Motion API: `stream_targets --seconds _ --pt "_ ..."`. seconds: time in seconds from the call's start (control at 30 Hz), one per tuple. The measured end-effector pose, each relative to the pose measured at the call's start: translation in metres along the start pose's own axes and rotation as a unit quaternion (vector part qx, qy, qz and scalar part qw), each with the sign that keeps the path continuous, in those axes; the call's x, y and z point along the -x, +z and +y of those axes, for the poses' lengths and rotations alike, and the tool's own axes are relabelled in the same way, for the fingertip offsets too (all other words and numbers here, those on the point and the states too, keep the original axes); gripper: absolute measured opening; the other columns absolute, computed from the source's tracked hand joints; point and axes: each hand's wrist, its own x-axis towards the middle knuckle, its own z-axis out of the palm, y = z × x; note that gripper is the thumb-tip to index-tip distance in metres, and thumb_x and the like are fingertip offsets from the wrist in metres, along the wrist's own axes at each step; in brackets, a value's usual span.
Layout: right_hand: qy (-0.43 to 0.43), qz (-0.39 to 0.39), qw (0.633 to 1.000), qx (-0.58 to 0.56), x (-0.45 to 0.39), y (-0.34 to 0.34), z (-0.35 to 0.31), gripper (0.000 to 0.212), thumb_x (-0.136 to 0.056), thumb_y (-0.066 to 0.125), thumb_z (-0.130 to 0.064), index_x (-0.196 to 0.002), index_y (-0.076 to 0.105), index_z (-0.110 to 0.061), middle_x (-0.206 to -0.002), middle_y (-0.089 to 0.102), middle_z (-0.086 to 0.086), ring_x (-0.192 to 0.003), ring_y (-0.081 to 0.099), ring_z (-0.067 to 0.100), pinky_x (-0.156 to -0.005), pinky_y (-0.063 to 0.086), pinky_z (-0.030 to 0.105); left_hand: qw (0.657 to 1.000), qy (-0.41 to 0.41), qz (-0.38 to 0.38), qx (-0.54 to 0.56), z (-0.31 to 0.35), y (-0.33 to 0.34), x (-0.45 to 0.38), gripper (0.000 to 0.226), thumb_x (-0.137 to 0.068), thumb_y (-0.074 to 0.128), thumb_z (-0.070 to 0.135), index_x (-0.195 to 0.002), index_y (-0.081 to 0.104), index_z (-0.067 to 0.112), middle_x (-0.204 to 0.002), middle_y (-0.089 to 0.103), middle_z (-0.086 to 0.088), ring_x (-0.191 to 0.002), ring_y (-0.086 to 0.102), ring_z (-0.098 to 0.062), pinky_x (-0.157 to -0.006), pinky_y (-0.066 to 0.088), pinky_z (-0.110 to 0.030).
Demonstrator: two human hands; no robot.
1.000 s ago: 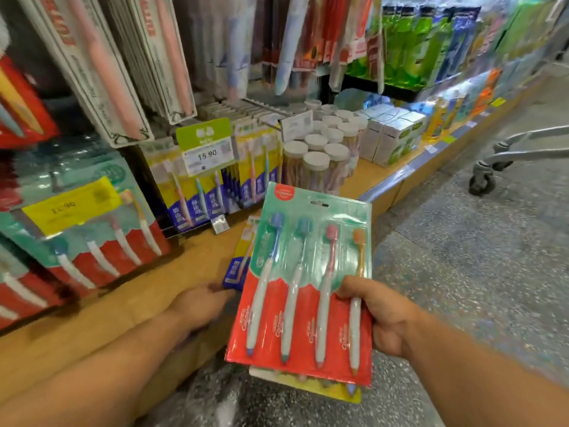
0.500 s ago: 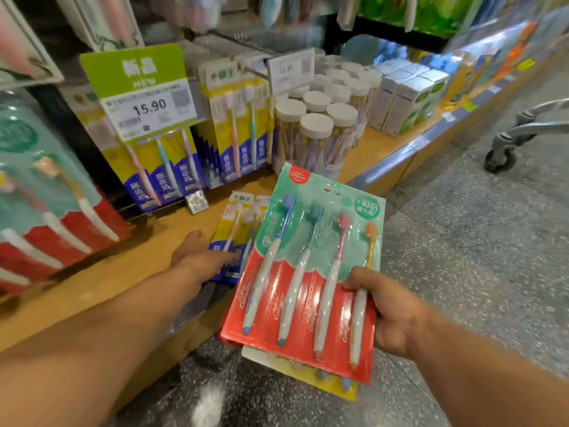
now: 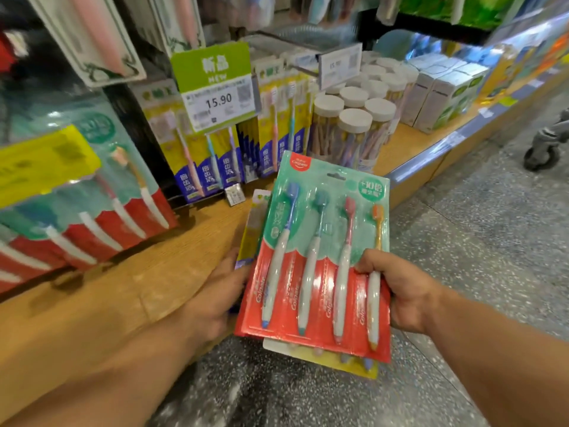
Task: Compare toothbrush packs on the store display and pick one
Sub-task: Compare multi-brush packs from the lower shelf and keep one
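My right hand [image 3: 397, 291] grips a green-and-red pack of several toothbrushes [image 3: 311, 241] by its right edge, thumb on the front. A second pack with a yellow card [image 3: 332, 360] sticks out beneath it in the same hand. My left hand [image 3: 215, 297] holds a narrow yellow-and-blue toothbrush pack [image 3: 254, 229] just left of the big pack, above the wooden shelf [image 3: 107, 297]. Its fingers are mostly hidden behind the packs.
More yellow-and-blue packs [image 3: 215, 167] hang behind a green 15.90 price tag [image 3: 215, 87]. Green-and-red packs [image 3: 77, 211] stand at the left. White-lidded jars [image 3: 354, 127] and white boxes [image 3: 443, 90] sit further along the shelf. A trolley wheel [image 3: 542, 149] is on the speckled floor at the right.
My left hand reached to the yellow-and-blue pack lying on the shelf and now holds it lifted beside the big pack. My view has moved closer to the display.
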Motion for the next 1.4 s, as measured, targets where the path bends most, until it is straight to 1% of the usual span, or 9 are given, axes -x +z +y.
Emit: stream_targets --seconds 0.13,0.4,0.6,0.73,0.93,1.07,1.17,1.27,1.4 --pt "-0.023 -0.009 0.999 0.022 0.011 0.011 -0.002 0.034 -0.074 0.062 -0.006 -0.106 0.066 0.002 -0.082 0.076 0.021 -0.064 0.074 0.031 -0.066 0.061 0.040 0.996 -0.042 -0.038 0.062 -0.010 -0.007 0.019 0.059 -0.092 0.053 0.072 -0.129 0.071 0.029 -0.133 0.070 -0.015 -0.123 0.067 -0.034 -0.114 0.042 -0.060" --pt "-0.045 -0.017 0.997 0.062 0.043 0.027 0.003 0.012 -0.089 0.056 -0.007 -0.093 0.066 -0.001 -0.075 0.073 0.016 -0.063 0.070 0.028 -0.069 0.060 0.038 0.998 -0.002 -0.057 0.040 -0.010 -0.004 0.068 0.068 -0.086 0.035 0.079 -0.113 0.080 0.035 -0.127 0.074 -0.011 -0.119 0.070 -0.032 -0.116 0.039 -0.061" --pt "-0.052 -0.044 0.997 0.041 0.074 0.029 0.004 0.010 -0.087 0.056 -0.006 -0.091 0.064 -0.002 -0.077 0.071 0.017 -0.069 0.068 0.031 -0.079 0.058 0.044 0.992 0.058 -0.091 0.064 -0.003 0.007 0.101 0.090 -0.043 0.075 0.090 -0.111 0.081 0.032 -0.122 0.076 -0.012 -0.110 0.074 -0.032 -0.104 0.050 -0.055" --pt "-0.065 -0.048 0.996 0.040 0.097 0.029 0.002 0.012 -0.086 0.057 -0.006 -0.093 0.065 -0.001 -0.081 0.072 0.019 -0.073 0.068 0.033 -0.085 0.057 0.048 0.991 0.051 -0.075 0.103 0.005 0.014 0.116 0.061 -0.077 0.050 0.072 -0.095 0.086 0.026 -0.107 0.080 -0.013 -0.092 0.079 -0.029 -0.079 0.060 -0.045" --pt "-0.097 -0.051 0.992 0.056 0.131 0.033 0.009 0.054 -0.059 0.067 -0.008 -0.112 0.065 0.002 -0.097 0.069 0.023 -0.084 0.068 0.036 -0.097 0.053 0.056 0.994 0.000 -0.091 0.061 0.015 0.008 0.148 0.076 -0.078 0.053 0.081 -0.118 0.077 0.021 -0.125 0.073 -0.020 -0.115 0.070 -0.040 -0.109 0.045 -0.064" --pt "-0.122 -0.034 0.989 0.080 0.153 0.037 0.022 0.079 -0.045 0.074 -0.014 -0.121 0.060 0.000 -0.107 0.068 0.027 -0.095 0.067 0.039 -0.102 0.051 0.062 0.990 -0.046 -0.133 0.031 0.014 0.005 0.173 0.093 -0.074 0.043 0.094 -0.128 0.072 0.025 -0.128 0.071 -0.021 -0.118 0.068 -0.043 -0.102 0.047 -0.070" --pt "-0.142 -0.025 0.984 0.103 0.173 0.039 0.032 0.081 -0.044 0.075 -0.017 -0.121 0.063 0.005 -0.114 0.063 0.030 -0.101 0.063 0.042 -0.104 0.048 0.067 0.989 -0.055 -0.131 0.030 0.005 0.006 0.191 0.091 -0.073 0.035 0.095 -0.114 0.079 0.027 -0.122 0.075 -0.019 -0.114 0.071 -0.041 -0.103 0.048 -0.068" --pt "-0.175 -0.010 0.979 0.103 0.185 0.035 0.041 0.072 -0.057 0.067 -0.011 -0.126 0.062 0.009 -0.107 0.066 0.032 -0.087 0.068 0.040 -0.089 0.058 0.058 0.986 -0.003 -0.157 0.053 -0.007 0.009 0.207 0.086 -0.060 0.062 0.094 -0.114 0.079 0.030 -0.126 0.074 -0.016 -0.115 0.071 -0.038 -0.101 0.052 -0.065" --pt "-0.205 -0.031 0.969 0.131 0.195 0.037 0.041 0.063 -0.059 0.063 -0.009 -0.120 0.064 0.006 -0.086 0.071 0.024 -0.067 0.070 0.031 -0.068 0.062 0.044 0.983 0.041 -0.173 0.047 -0.019 0.004 0.214 0.124 -0.022 0.102 0.055 -0.135 0.061 0.027 -0.119 0.077 -0.012 -0.103 0.076 -0.033 -0.084 0.062 -0.050"
